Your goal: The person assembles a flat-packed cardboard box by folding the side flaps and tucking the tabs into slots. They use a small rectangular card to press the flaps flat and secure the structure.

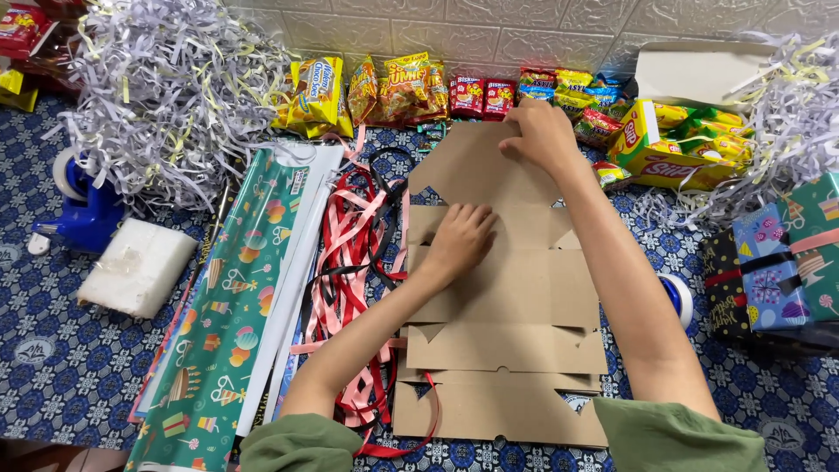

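Pressing flat on the unfolded cardboard box blank (502,297), the left hand (459,240) lies open mid-panel; the right hand (542,135) pinches its far flap. Blank rests on the patterned floor mat (52,350) beside ribbons (350,253). Light, stiff, creases easily; best gripped at flap edges.

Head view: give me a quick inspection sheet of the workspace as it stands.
Surface: patterned blue floor mat, largely covered.
Job's things: flat brown cardboard box blank, unfolded, far flap raised.
Clutter: gift wrap sheets and red ribbons left of the blank; shredded paper; snack packets along the wall; wrapped gift boxes at right; blue tape dispenser; white foam block.
Grippers: left hand pressed flat on the blank; right hand pinching the far flap.
Cables: nothing seen.
Surroundings: pale tiled wall; open white box at top right.
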